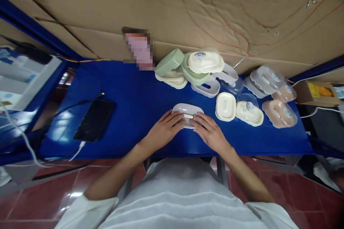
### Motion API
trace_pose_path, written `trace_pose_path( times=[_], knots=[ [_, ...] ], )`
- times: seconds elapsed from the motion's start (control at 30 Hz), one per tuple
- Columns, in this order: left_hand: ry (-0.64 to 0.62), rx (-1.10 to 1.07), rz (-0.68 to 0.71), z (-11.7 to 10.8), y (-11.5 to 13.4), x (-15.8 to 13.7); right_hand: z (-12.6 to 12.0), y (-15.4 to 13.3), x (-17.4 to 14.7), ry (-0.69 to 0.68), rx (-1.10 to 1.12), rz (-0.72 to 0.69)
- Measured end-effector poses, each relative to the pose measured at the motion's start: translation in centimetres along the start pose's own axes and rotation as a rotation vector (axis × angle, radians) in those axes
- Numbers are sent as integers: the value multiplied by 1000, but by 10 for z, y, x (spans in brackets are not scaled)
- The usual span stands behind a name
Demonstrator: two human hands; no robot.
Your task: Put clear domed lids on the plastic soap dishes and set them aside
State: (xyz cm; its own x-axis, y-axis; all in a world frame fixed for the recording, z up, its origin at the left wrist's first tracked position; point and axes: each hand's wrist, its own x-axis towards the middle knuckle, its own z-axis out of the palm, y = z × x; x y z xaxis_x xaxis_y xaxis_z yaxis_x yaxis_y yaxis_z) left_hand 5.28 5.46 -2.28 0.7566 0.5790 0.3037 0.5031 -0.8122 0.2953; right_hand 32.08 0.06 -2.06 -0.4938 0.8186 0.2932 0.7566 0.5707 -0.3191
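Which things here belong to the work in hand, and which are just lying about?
Work in hand:
pale dish, touched by left hand and right hand
likely the similar cream piece, green piece, pinkish box

Apparently lying about:
black phone
cardboard box

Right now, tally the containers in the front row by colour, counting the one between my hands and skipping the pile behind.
Pale grey container: 1
Cream containers: 2
Pink container: 1
Total: 4

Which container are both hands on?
The pale grey container toward the front of the blue table, left hand and right hand at its two ends. The other containers lie farther back or to the right, untouched.
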Motion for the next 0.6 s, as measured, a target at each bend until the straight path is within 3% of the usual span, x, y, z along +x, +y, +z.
trace_pose_path(
  times=[0.13,0.23,0.33,0.47,0.6],
  knots=[
    [122,-25,-3,-20,-7,11,4,0,-1,26,-3,7],
    [296,35,-166,-46,-27,38,3,0,0,33,-16,-6],
    [380,101,-332,-62,-62,73,5,0,-2,45,-27,-11],
    [336,142,-403,-61,-102,103,7,-2,-8,57,-31,-27],
    [415,152,-373,-57,-91,95,-27,13,10,123,-47,-85]
  ],
)
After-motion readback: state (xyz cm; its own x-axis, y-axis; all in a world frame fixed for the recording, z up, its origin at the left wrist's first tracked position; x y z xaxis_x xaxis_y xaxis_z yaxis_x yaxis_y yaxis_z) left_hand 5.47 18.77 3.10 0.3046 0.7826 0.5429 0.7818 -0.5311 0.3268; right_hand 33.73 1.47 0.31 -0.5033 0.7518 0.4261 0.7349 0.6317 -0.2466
